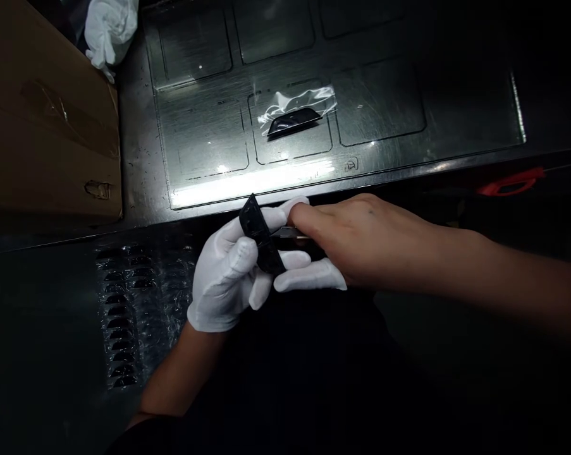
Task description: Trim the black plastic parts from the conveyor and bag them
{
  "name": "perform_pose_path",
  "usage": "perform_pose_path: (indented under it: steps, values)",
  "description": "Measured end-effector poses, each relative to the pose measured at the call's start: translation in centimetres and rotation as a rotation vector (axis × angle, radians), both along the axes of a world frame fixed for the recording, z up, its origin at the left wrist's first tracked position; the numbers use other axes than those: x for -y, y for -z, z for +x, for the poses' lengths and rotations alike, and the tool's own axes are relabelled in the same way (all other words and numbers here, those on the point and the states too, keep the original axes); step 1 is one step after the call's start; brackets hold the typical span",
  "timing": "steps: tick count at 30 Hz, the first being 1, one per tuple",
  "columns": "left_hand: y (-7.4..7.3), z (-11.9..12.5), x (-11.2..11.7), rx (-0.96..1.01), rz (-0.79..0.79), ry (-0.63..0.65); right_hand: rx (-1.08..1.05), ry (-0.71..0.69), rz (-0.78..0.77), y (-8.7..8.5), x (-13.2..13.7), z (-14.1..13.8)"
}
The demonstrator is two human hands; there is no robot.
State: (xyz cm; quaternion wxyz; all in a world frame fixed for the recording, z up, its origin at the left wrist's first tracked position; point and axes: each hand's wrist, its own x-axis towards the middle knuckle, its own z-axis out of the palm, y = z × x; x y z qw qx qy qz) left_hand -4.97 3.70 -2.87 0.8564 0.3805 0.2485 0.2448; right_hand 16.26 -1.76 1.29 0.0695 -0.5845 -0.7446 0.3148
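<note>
My left grip (pixel 223 278), white-gloved, is clenched on a curved black plastic piece (pixel 261 237), held just off the front edge of the steel surface (pixel 204 139). Its long axis tilts from upper left to lower right. My bare right grip (pixel 361 240) is closed over a small metal tool (pixel 288 232), mostly hidden, coming in from the right, its tip right at the piece. Can't tell if they touch. Another black piece sits in a clear plastic bag (pixel 304 101) on the surface.

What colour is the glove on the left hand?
A white fabric glove; the head view shows it best.
</note>
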Motion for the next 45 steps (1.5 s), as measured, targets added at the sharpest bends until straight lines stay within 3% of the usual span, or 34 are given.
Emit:
perform_pose_path:
  steps: [6,19,29,39,42,45]
  values:
    - [-0.3,0.1,0.3,-0.090,-0.081,0.004,0.018,0.019,-0.019,0.2,0.0,0.3]
    - [-0.6,0.2,0.0,-0.129,-0.025,0.014,0.070,0.012,0.006,0.4,-0.1,0.1]
    - [-0.7,0.5,0.2,-0.157,-0.043,-0.006,0.076,0.022,-0.026,0.6,-0.1,0.4]
    - [-0.5,1.3,0.5,-0.143,-0.086,-0.050,0.085,-0.025,0.047,0.8,0.3,0.2]
    - [-0.3,1.7,0.6,-0.117,-0.082,-0.047,0.024,-0.023,0.040,1.1,0.7,0.9]
    - [0.0,2.0,0.6,-0.067,-0.067,-0.068,-0.179,0.021,0.091,0.9,1.6,2.9]
